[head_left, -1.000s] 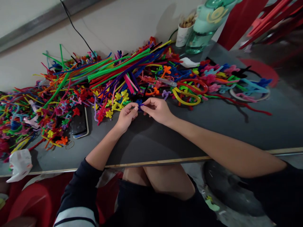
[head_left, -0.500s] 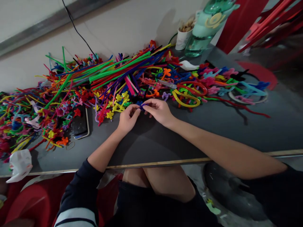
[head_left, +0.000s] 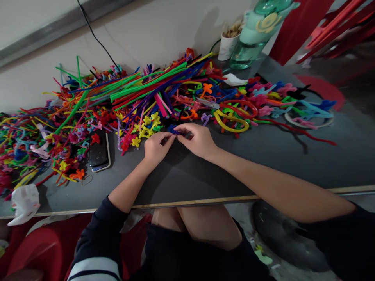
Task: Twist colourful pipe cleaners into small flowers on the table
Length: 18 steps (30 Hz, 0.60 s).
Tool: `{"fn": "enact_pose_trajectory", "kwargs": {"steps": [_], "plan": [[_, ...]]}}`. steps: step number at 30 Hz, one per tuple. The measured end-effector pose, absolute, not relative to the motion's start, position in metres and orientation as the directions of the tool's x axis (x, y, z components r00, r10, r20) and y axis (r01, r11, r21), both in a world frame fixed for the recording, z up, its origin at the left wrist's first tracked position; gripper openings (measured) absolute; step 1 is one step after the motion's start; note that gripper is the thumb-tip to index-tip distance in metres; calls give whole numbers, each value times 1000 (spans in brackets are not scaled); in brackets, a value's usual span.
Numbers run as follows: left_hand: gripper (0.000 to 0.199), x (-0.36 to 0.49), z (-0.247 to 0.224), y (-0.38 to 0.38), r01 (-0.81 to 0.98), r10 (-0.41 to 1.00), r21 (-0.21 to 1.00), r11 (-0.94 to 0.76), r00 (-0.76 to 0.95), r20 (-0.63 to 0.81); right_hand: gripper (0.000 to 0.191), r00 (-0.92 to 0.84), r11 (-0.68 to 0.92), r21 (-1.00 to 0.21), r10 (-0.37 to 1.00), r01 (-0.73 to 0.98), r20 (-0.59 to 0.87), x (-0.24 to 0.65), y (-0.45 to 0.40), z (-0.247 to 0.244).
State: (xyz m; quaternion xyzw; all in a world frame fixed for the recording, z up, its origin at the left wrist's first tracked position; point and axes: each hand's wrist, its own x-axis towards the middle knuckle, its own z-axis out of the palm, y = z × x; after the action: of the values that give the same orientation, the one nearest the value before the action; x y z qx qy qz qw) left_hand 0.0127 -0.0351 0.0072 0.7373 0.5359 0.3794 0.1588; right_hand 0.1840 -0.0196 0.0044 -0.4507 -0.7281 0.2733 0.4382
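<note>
A small dark-blue pipe-cleaner piece (head_left: 175,132) is pinched between my two hands, over the grey table (head_left: 181,175). My left hand (head_left: 158,147) holds its left side with thumb and forefinger. From the right, my right hand (head_left: 197,141) grips it in the same way, with the fingertips of both hands almost touching. Yellow pipe-cleaner flowers (head_left: 149,125) lie just beyond my left hand. Scissors (head_left: 231,113) with red and yellow handles rest to the right of my right hand.
Loose pipe cleaners (head_left: 152,84) and flower shapes heap along the wall. A phone (head_left: 99,152) lies at left, near crumpled white tissue (head_left: 25,203). A green bottle (head_left: 252,35) and a paper cup (head_left: 228,43) stand at the back. Headbands (head_left: 309,125) lie at right.
My left hand has shifted slightly left, and its fingers are more curled in. The fingers of my right hand have changed their bend around the blue piece.
</note>
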Motion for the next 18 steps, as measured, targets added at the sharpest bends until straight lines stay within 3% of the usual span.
{"fn": "enact_pose_trajectory", "kwargs": {"steps": [4, 7, 13, 18], "plan": [[20, 12, 8, -35, 678, 903, 620, -394, 161, 398, 18, -208, 445, -793, 895, 415, 394, 183, -21, 4], [20, 12, 7, -32, 607, 923, 704, -370, 157, 350, 16, -193, 436, -813, 900, 386, 391, 183, -21, 4], [29, 11, 3, -26, 306, 975, 933, -187, 177, 137, 20, -193, 368, -881, 927, 296, 322, 183, -17, 1], [33, 11, 7, -27, 48, 976, 998, 35, 213, -44, 26, -196, 295, -940, 945, 173, 261, 183, -17, 1]]}}
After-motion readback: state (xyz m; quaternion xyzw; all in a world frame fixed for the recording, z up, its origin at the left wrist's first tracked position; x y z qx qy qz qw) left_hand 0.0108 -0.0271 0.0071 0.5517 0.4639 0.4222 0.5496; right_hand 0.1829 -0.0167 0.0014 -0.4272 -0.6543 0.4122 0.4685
